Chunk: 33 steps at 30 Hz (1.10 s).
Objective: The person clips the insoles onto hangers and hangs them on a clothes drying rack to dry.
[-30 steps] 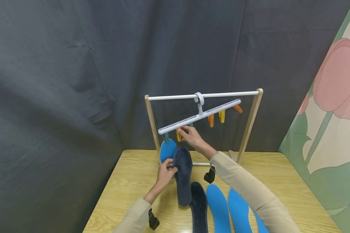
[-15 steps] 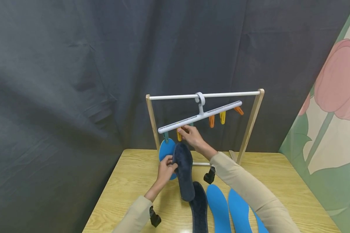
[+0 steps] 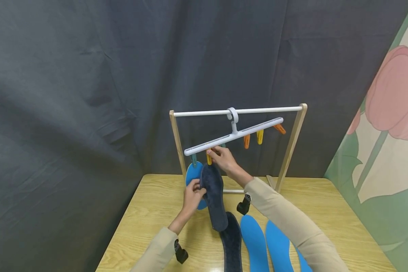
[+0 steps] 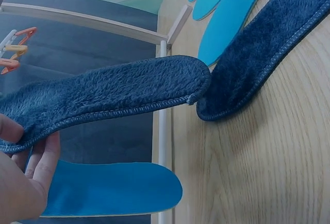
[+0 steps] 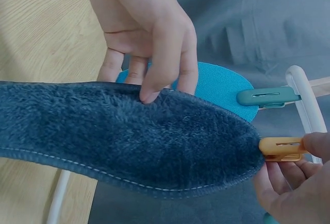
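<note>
My left hand [image 3: 192, 197] pinches the edge of a dark fuzzy insole [image 3: 213, 198], thumb on the fleecy face and fingers behind it. The insole hangs at a slant, toe end up. With thumb and fingers, my right hand [image 5: 301, 185] pinches the handles of a yellow clothespin [image 5: 281, 148] on the white hanger [image 3: 232, 136]. The clothespin's tip meets the insole's upper edge; how deep it bites, I cannot tell. Behind the left hand, a blue insole [image 5: 219, 87] hangs from a green clothespin [image 5: 268, 96]. In the left wrist view, the dark insole's lower end shows stitched edging.
The hanger hooks over a white rod [image 3: 268, 110] on a wooden stand [image 3: 291, 147], tilting down on the left. Orange and yellow clothespins [image 3: 260, 136] hang at its right. Another dark insole [image 3: 232, 241] and several blue insoles [image 3: 254, 241] lie on the wooden table [image 3: 149, 211].
The dark insole has risen slightly, its top now meeting the yellow clothespin, and its lower end has swung right. My left hand rose a little with it; the right hand stayed at the clothespin.
</note>
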{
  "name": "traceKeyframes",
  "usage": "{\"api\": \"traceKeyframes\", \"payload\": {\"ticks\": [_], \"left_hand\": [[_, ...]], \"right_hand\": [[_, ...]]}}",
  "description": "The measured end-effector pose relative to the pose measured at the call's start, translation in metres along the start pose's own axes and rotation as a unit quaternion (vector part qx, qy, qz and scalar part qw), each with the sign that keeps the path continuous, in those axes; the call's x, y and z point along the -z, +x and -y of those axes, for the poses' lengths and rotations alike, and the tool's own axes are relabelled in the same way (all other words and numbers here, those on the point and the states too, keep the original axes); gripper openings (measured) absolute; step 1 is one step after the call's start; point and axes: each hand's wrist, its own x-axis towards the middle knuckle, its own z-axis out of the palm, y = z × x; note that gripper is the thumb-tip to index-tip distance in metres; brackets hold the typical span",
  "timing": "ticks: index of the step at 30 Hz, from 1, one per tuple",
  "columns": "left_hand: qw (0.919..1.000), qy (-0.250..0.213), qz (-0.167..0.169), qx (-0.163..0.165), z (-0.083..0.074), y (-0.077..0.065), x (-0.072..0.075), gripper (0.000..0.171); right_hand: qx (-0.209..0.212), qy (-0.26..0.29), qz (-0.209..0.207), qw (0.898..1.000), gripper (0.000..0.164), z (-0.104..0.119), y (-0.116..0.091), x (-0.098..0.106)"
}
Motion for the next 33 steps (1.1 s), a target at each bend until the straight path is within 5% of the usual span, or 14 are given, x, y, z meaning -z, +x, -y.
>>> {"api": "traceKeyframes", "payload": {"ticks": [33], "left_hand": [[0.9996, -0.008, -0.004, -0.027, -0.0016, 0.0018, -0.0028, 0.031]], "right_hand": [[0.025, -0.06, 0.017, 0.998, 0.028, 0.0006, -0.0011, 0.0029]]}}
